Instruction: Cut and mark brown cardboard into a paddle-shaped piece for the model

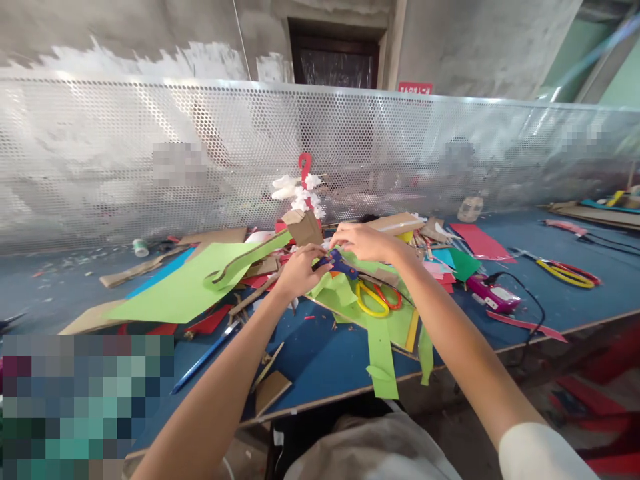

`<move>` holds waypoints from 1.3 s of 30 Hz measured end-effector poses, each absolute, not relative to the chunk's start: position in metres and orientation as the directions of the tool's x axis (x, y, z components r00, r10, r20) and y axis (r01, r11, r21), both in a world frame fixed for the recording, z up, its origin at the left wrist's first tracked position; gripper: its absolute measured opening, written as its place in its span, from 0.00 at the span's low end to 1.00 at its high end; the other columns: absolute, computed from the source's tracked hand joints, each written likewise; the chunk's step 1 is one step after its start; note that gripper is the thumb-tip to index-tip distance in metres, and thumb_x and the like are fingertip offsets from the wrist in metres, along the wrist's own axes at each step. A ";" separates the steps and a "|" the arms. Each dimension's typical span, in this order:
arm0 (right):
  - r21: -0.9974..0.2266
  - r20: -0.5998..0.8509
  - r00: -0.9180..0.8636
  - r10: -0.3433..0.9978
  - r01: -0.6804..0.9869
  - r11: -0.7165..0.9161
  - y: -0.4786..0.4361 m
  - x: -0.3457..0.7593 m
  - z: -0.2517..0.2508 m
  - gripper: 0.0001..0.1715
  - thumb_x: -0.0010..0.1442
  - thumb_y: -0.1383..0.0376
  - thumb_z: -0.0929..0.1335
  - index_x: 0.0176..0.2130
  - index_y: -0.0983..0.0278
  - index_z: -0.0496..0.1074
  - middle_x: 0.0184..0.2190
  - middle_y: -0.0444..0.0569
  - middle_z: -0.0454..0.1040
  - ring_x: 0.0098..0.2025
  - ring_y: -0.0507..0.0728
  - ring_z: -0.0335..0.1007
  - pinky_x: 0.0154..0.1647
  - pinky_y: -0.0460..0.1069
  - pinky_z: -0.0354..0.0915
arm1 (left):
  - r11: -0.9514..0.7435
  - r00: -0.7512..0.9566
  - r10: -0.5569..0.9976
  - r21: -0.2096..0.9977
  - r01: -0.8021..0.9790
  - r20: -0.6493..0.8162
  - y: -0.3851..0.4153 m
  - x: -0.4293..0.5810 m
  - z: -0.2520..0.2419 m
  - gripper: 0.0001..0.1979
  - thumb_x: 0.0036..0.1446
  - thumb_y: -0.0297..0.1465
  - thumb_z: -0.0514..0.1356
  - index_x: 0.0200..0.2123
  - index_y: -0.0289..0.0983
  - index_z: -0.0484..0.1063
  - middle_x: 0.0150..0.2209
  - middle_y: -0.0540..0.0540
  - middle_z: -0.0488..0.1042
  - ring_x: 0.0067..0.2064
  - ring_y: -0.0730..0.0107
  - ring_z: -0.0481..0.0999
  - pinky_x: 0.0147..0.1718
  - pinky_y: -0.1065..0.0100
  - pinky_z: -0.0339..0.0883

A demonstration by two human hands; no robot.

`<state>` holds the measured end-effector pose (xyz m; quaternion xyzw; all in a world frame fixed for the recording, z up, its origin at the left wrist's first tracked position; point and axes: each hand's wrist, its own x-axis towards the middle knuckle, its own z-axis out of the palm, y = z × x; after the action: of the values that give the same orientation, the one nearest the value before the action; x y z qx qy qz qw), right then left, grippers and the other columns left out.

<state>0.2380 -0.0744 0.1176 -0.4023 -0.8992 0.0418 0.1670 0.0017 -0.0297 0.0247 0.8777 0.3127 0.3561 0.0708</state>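
Forearms (465,347) span a cluttered table (323,350).
Left hand (301,270) meets a blue tool (342,265), right hand (363,242) just beyond; whether fingers (312,251) clamp it is unclear.

The red sign (415,88), partly hidden, cannot be read.

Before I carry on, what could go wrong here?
What looks like a blue glue gun sits close to both the left hand and the right hand; if its tip is hot, fingers might get burned.

A light-green paper strip hangs past the front edge of the blue table, so it could get caught.
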 end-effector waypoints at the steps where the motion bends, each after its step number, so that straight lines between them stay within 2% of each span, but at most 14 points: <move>1: -0.198 0.279 -0.617 0.736 0.713 0.673 -0.075 0.239 0.117 0.19 0.69 0.74 0.65 0.52 0.61 0.80 0.53 0.57 0.79 0.51 0.59 0.75 0.54 0.52 0.65 | -0.794 0.547 0.600 0.348 0.499 0.584 -0.030 0.002 0.025 0.11 0.66 0.39 0.63 0.44 0.39 0.82 0.53 0.39 0.83 0.54 0.49 0.83 0.60 0.47 0.75; 7: -0.214 0.328 -0.595 0.733 0.709 0.672 -0.072 0.238 0.111 0.20 0.66 0.76 0.66 0.53 0.62 0.79 0.46 0.53 0.83 0.45 0.58 0.77 0.47 0.51 0.65 | -0.795 0.531 0.592 0.329 0.510 0.607 -0.031 0.004 0.024 0.09 0.65 0.37 0.64 0.43 0.39 0.81 0.52 0.39 0.82 0.54 0.49 0.83 0.60 0.47 0.75; 12: -0.205 0.352 -0.594 0.723 0.705 0.679 -0.069 0.238 0.105 0.20 0.68 0.75 0.66 0.54 0.60 0.79 0.45 0.53 0.86 0.44 0.59 0.81 0.45 0.52 0.66 | -0.788 0.533 0.600 0.327 0.521 0.596 -0.030 0.004 0.022 0.10 0.65 0.37 0.64 0.43 0.39 0.82 0.52 0.39 0.82 0.54 0.49 0.82 0.59 0.47 0.76; 14: -0.177 0.370 -0.583 0.723 0.720 0.671 -0.066 0.239 0.102 0.20 0.69 0.73 0.67 0.56 0.59 0.79 0.44 0.52 0.86 0.45 0.60 0.81 0.46 0.53 0.67 | -0.786 0.533 0.604 0.336 0.519 0.592 -0.030 0.004 0.021 0.11 0.65 0.38 0.64 0.44 0.39 0.82 0.52 0.39 0.82 0.54 0.49 0.82 0.60 0.47 0.75; 17: -0.080 0.399 -0.586 0.705 0.744 0.664 -0.063 0.239 0.101 0.17 0.70 0.72 0.69 0.55 0.58 0.80 0.44 0.51 0.86 0.46 0.62 0.80 0.54 0.57 0.65 | -0.782 0.525 0.612 0.358 0.510 0.591 -0.028 0.004 0.020 0.11 0.65 0.38 0.64 0.44 0.38 0.82 0.52 0.39 0.82 0.54 0.50 0.82 0.60 0.48 0.75; 20: -0.011 0.452 -0.611 0.650 0.725 0.689 -0.069 0.237 0.105 0.12 0.71 0.69 0.70 0.52 0.60 0.80 0.49 0.53 0.86 0.53 0.63 0.78 0.61 0.60 0.61 | -0.778 0.505 0.617 0.374 0.505 0.603 -0.025 0.004 0.020 0.09 0.64 0.37 0.65 0.42 0.38 0.82 0.51 0.39 0.82 0.53 0.51 0.83 0.60 0.48 0.75; 22: -0.050 0.486 -0.608 0.628 0.698 0.715 -0.082 0.236 0.110 0.08 0.72 0.64 0.70 0.48 0.60 0.80 0.51 0.53 0.85 0.54 0.63 0.76 0.60 0.59 0.61 | -0.775 0.493 0.620 0.377 0.508 0.610 -0.022 0.002 0.020 0.09 0.64 0.36 0.66 0.42 0.38 0.83 0.51 0.39 0.82 0.53 0.51 0.83 0.60 0.48 0.75; 23: -0.091 0.482 -0.596 0.642 0.695 0.713 -0.089 0.236 0.111 0.08 0.73 0.61 0.70 0.44 0.61 0.80 0.48 0.52 0.85 0.51 0.62 0.76 0.57 0.57 0.63 | -0.774 0.488 0.620 0.377 0.509 0.615 -0.021 0.002 0.021 0.09 0.64 0.36 0.66 0.42 0.38 0.83 0.51 0.39 0.82 0.52 0.51 0.83 0.60 0.48 0.75; 25: -0.182 0.376 -0.547 0.748 0.748 0.638 -0.103 0.238 0.111 0.18 0.74 0.54 0.69 0.34 0.61 0.78 0.35 0.51 0.82 0.38 0.59 0.74 0.44 0.55 0.64 | -0.777 0.480 0.615 0.376 0.506 0.625 -0.020 0.000 0.021 0.09 0.64 0.36 0.66 0.42 0.39 0.83 0.51 0.39 0.82 0.53 0.51 0.82 0.60 0.47 0.75; 27: -0.166 0.233 -0.459 0.857 0.850 0.500 -0.111 0.240 0.105 0.23 0.71 0.49 0.71 0.30 0.61 0.76 0.29 0.52 0.80 0.33 0.60 0.72 0.38 0.55 0.62 | -0.787 0.480 0.602 0.374 0.490 0.638 -0.019 -0.001 0.022 0.08 0.64 0.36 0.66 0.42 0.39 0.83 0.52 0.38 0.82 0.54 0.51 0.82 0.61 0.47 0.75; 29: -0.098 0.222 -0.346 0.911 0.922 0.374 -0.111 0.242 0.093 0.21 0.66 0.47 0.74 0.37 0.62 0.79 0.35 0.57 0.83 0.37 0.65 0.76 0.39 0.57 0.64 | -0.799 0.478 0.589 0.383 0.463 0.651 -0.019 -0.002 0.024 0.08 0.64 0.36 0.66 0.42 0.39 0.83 0.53 0.38 0.81 0.55 0.51 0.82 0.62 0.47 0.74; 31: -0.102 0.235 -0.339 0.911 0.923 0.370 -0.103 0.243 0.081 0.24 0.65 0.47 0.75 0.49 0.63 0.79 0.48 0.62 0.84 0.48 0.71 0.79 0.45 0.59 0.68 | -0.813 0.478 0.575 0.398 0.425 0.664 -0.020 -0.002 0.026 0.09 0.64 0.36 0.66 0.42 0.39 0.82 0.54 0.37 0.80 0.56 0.51 0.81 0.62 0.47 0.75; 34: -0.243 0.210 -0.418 0.884 0.853 0.462 -0.087 0.242 0.067 0.23 0.69 0.53 0.72 0.57 0.61 0.78 0.56 0.61 0.83 0.55 0.71 0.79 0.53 0.60 0.70 | -0.833 0.483 0.551 0.410 0.372 0.680 -0.021 -0.003 0.028 0.09 0.65 0.37 0.66 0.43 0.39 0.82 0.55 0.37 0.79 0.58 0.51 0.80 0.63 0.47 0.75; 39: -0.486 0.258 -0.485 0.835 0.682 0.546 -0.068 0.247 0.056 0.19 0.69 0.60 0.70 0.57 0.63 0.78 0.56 0.58 0.83 0.55 0.67 0.79 0.60 0.61 0.70 | -0.829 0.470 0.559 0.436 0.351 0.683 -0.021 -0.006 0.032 0.15 0.66 0.44 0.65 0.46 0.39 0.82 0.61 0.36 0.76 0.63 0.49 0.77 0.66 0.46 0.71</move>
<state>0.2475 -0.0681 0.0563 -0.4481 -0.8465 0.1613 0.2380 -0.0060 -0.0212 0.0318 0.8492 0.2677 0.4397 0.1181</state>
